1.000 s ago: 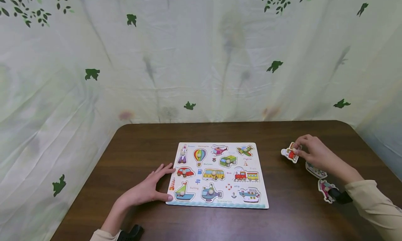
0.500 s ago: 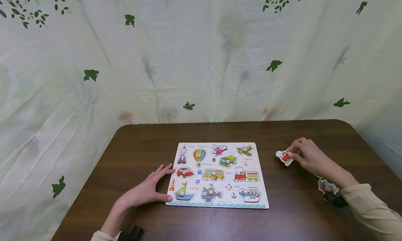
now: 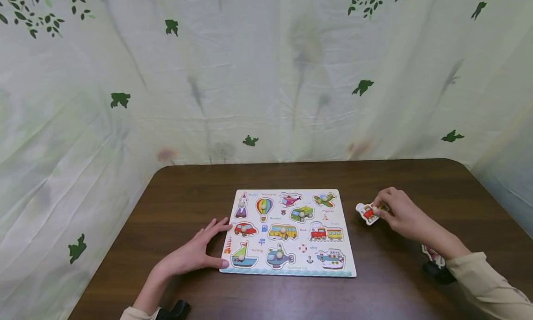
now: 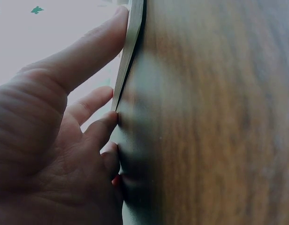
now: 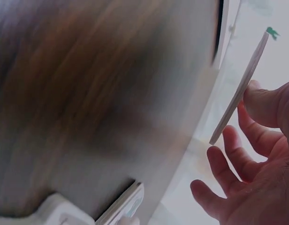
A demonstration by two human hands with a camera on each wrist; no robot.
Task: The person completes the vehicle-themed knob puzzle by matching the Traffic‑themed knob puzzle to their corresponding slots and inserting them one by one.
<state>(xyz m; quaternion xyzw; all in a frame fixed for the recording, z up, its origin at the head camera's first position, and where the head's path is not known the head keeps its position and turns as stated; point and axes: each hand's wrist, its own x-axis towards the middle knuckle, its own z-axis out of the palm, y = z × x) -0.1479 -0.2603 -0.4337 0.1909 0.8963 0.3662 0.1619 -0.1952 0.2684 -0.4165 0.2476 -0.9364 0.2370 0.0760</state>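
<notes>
My right hand pinches a wooden train puzzle piece, red at the front, to the right of the board. Seen edge-on in the right wrist view, the train piece is raised off the table between thumb and fingers. The white puzzle board lies flat mid-table, with vehicle pictures and several knobbed pieces set in it. On its left edge rests my left hand, fingers spread and thumb near the lower corner. The left wrist view shows the thumb and fingertips against the board's edge.
Another puzzle piece lies under the right forearm, mostly hidden. In the right wrist view, two loose pieces show at the bottom, one a white-edged piece. The brown table ends at a pale leaf-print curtain.
The right hand has moved left toward the board, carrying the train piece. Its forearm now covers more of the loose pieces. The left hand and the board have stayed put.
</notes>
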